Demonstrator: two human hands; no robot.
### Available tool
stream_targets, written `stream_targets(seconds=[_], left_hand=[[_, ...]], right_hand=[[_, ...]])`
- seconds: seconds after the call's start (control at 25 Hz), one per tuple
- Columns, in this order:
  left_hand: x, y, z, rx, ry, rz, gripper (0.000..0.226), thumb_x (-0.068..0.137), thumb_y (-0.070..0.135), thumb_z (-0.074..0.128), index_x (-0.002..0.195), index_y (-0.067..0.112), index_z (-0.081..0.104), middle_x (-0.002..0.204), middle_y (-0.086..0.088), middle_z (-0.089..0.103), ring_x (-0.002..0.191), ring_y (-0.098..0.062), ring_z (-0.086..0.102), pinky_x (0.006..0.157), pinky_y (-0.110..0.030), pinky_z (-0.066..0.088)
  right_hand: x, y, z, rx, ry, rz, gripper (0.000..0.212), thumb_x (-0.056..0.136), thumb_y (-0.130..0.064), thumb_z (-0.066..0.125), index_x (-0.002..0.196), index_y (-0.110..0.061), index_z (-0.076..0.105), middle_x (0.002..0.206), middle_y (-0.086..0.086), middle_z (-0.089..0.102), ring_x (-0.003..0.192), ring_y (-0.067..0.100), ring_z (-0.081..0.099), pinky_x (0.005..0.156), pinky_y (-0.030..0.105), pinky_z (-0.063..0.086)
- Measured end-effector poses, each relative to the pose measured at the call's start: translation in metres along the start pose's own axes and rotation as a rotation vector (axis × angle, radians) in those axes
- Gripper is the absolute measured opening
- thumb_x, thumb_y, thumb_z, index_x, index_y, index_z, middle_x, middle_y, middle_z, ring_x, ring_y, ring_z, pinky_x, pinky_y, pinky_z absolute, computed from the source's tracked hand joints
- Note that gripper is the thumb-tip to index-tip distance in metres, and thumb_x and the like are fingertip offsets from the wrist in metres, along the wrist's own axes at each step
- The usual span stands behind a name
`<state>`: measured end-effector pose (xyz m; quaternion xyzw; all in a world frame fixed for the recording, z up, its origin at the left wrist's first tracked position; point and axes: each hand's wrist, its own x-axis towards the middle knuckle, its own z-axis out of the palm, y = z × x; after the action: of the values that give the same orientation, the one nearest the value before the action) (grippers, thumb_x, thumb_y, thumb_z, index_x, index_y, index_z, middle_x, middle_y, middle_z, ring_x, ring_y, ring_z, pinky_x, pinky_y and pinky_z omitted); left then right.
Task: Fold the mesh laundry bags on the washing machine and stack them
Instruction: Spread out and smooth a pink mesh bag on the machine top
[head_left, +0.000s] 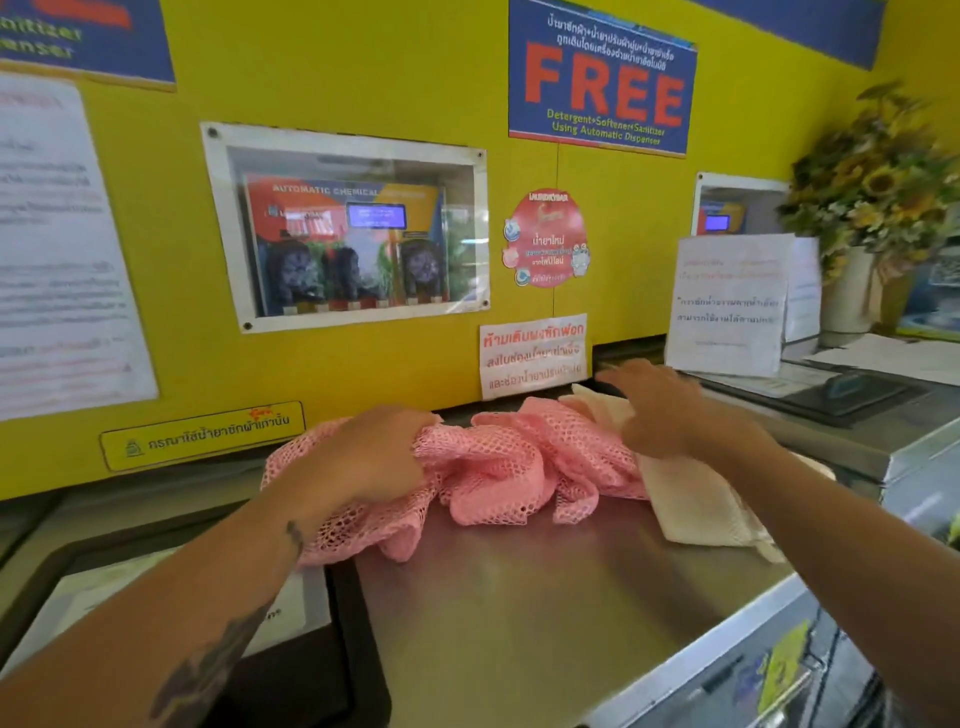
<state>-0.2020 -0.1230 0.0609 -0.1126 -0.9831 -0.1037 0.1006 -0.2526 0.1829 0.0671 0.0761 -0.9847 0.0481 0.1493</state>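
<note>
A crumpled pink mesh laundry bag (498, 473) lies in a heap on the steel top of the washing machine (545, 597), close to the yellow wall. My left hand (371, 452) is shut on its left part, bunching the mesh. A white mesh bag (696, 499) lies to the right of the pink one, partly under it and partly under my right arm. My right hand (660, 410) hovers over the far end of the white bag, blurred, with its fingers spread and holding nothing.
The yellow wall (363, 83) with signs stands right behind the bags. A dark-framed lid (171, 587) is on the left. To the right are a paper sign (727, 306), a neighbouring machine top (831, 400) and a vase of sunflowers (878, 197).
</note>
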Motion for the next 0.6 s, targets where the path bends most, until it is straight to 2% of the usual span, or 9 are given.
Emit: stream_targets(seconds=[0.04,0.12,0.2,0.24,0.28,0.36,0.44,0.52,0.6], left_hand=[[0.0,0.003,0.0,-0.039,0.029,0.015,0.059,0.083,0.013,0.062,0.14,0.027,0.051,0.143,-0.002,0.053,0.127,-0.024,0.05,0.103,-0.036,0.043],[0.0,0.007,0.0,-0.09,0.131,0.02,0.051,0.086,0.013,0.062,0.134,0.028,0.055,0.138,0.0,0.057,0.124,-0.024,0.053,0.099,-0.038,0.045],[0.001,0.01,-0.003,-0.105,0.266,0.029,0.042,0.086,0.007,0.059,0.124,0.025,0.061,0.127,0.001,0.06,0.12,-0.026,0.054,0.091,-0.036,0.043],[0.001,0.011,-0.005,-0.099,0.329,0.042,0.039,0.084,0.004,0.058,0.116,0.025,0.063,0.118,0.002,0.06,0.116,-0.027,0.055,0.085,-0.036,0.043],[0.0,0.011,-0.007,-0.089,0.375,0.051,0.036,0.083,0.003,0.058,0.11,0.025,0.064,0.113,0.004,0.059,0.112,-0.026,0.055,0.081,-0.036,0.043],[-0.002,0.009,-0.008,-0.071,0.451,0.066,0.029,0.082,0.004,0.059,0.1,0.026,0.064,0.103,0.007,0.057,0.1,-0.025,0.057,0.077,-0.04,0.047],[0.0,0.003,-0.007,-0.091,0.519,0.068,0.024,0.08,0.003,0.06,0.091,0.024,0.065,0.092,0.005,0.055,0.088,-0.022,0.057,0.068,-0.04,0.046],[0.002,-0.004,-0.009,-0.146,0.604,0.021,0.027,0.078,-0.002,0.059,0.092,0.018,0.069,0.093,0.0,0.06,0.087,-0.024,0.057,0.068,-0.038,0.043],[0.003,-0.007,-0.013,-0.182,0.678,-0.046,0.031,0.077,-0.004,0.06,0.099,0.014,0.073,0.101,-0.004,0.064,0.094,-0.025,0.058,0.074,-0.034,0.04]], right_hand=[[-0.001,-0.02,-0.007,0.131,-0.006,-0.113,0.067,0.084,-0.028,0.059,0.147,-0.025,0.038,0.152,0.005,0.041,0.139,0.029,0.037,0.112,0.047,0.031],[-0.004,-0.053,-0.005,0.215,-0.189,-0.283,0.066,0.082,-0.025,0.059,0.145,-0.028,0.039,0.148,0.004,0.047,0.135,0.027,0.044,0.111,0.043,0.033],[-0.007,-0.072,0.019,0.166,-0.357,-0.279,0.075,0.081,-0.028,0.057,0.149,-0.039,0.027,0.151,0.005,0.044,0.132,0.028,0.046,0.111,0.043,0.03],[-0.007,-0.078,0.029,0.177,-0.369,-0.248,0.077,0.082,-0.027,0.055,0.15,-0.042,0.021,0.153,0.006,0.042,0.134,0.03,0.045,0.111,0.042,0.03],[-0.005,-0.083,0.035,0.224,-0.346,-0.235,0.077,0.083,-0.025,0.054,0.151,-0.041,0.021,0.153,0.008,0.042,0.134,0.031,0.045,0.11,0.039,0.032],[-0.004,-0.094,0.039,0.396,-0.301,-0.263,0.071,0.081,-0.016,0.054,0.146,-0.035,0.036,0.147,0.008,0.047,0.129,0.028,0.05,0.101,0.031,0.037],[-0.006,-0.107,0.035,0.559,-0.298,-0.299,0.063,0.079,-0.005,0.055,0.138,-0.026,0.05,0.139,0.003,0.052,0.125,0.022,0.05,0.098,0.027,0.036],[-0.008,-0.113,0.018,0.724,-0.249,-0.347,0.057,0.077,0.002,0.06,0.13,-0.021,0.059,0.131,0.0,0.058,0.119,0.017,0.053,0.098,0.029,0.041],[0.0,-0.102,-0.012,0.777,-0.06,-0.416,0.052,0.075,0.005,0.062,0.121,-0.018,0.065,0.121,-0.001,0.066,0.112,0.014,0.057,0.094,0.031,0.045]])
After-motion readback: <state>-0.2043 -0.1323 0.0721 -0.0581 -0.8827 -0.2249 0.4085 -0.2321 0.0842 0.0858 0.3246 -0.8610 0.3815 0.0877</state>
